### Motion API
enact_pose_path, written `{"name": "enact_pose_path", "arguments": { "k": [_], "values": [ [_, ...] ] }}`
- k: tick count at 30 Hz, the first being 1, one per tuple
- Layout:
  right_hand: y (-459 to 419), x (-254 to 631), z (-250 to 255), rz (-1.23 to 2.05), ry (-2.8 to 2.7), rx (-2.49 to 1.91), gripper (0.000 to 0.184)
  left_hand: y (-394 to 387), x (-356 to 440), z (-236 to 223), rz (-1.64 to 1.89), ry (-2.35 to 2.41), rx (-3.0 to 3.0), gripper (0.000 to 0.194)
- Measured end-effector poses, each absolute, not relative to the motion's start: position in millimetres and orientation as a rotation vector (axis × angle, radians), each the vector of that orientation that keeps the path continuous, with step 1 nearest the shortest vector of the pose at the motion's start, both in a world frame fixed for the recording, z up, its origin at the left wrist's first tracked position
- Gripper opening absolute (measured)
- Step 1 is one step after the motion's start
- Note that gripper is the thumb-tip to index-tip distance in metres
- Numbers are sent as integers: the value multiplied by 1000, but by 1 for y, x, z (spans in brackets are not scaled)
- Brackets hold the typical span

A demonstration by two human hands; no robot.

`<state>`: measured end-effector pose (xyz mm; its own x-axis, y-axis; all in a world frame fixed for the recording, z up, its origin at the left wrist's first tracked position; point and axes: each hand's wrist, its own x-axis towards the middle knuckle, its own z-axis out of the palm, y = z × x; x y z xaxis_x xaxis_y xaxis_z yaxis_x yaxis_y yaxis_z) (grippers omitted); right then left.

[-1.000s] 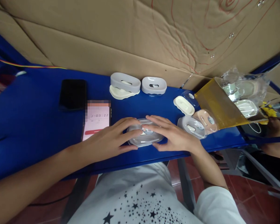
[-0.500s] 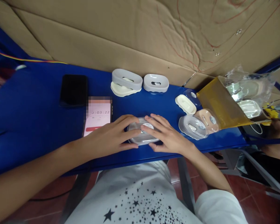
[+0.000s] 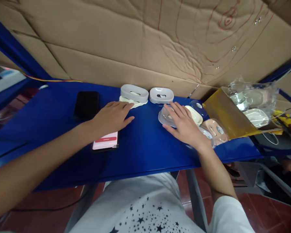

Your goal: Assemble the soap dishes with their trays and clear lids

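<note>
My right hand (image 3: 184,124) lies palm down with its fingers spread, touching or just over the right side of a grey soap dish with a clear lid (image 3: 165,118). My left hand (image 3: 113,117) is open and flat above the table, its fingertips close to a grey oval soap dish shell (image 3: 134,93) that rests on a cream wavy-edged piece (image 3: 123,99). To the right of that shell stands a white oval soap dish shell (image 3: 161,95). Part of a phone (image 3: 106,142) shows below my left wrist. Neither hand has its fingers wrapped around anything.
Right of my right hand lie a cream tray (image 3: 196,116), a clear lid (image 3: 198,106), a peach lidded dish (image 3: 214,131) and another lidded dish (image 3: 207,133). An open carton (image 3: 229,115) holds bagged dishes. A black object (image 3: 86,104) lies left; cardboard (image 3: 99,42) walls the back.
The lidded soap dish, which was between both hands, has moved right and back with my right hand. My left hand has come off it and moved left and back.
</note>
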<state>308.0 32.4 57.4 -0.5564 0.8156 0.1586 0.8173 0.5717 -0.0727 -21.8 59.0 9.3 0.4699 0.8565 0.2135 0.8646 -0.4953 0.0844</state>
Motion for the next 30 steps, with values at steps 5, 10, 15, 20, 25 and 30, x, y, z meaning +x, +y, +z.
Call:
{"name": "enact_pose_path", "arguments": {
  "k": [5, 10, 15, 20, 25, 30],
  "values": [
    [31, 269, 34, -86, -2666, -1255, 55, 63, -13, 7, -233, -1507, -2728, 47],
    [35, 260, 13, -136, -2591, -1222, 48, 24, -4, 10, -261, -1398, -2864, 30],
    [33, 251, 7, -83, -2555, -1088, 48, -3, -10, 6, -360, -1296, -2967, 20],
    [32, 262, 5, 28, -2506, -1060, 37, -10, -14, 8, -545, -1168, -2856, 14],
    [19, 270, 16, 166, -2590, -817, 30, -6, -13, 12, -584, -1030, -2713, 32],
    [11, 266, 19, 162, -2718, -668, 33, 1, -18, 5, -611, -941, -2795, 26]
  ]
}}
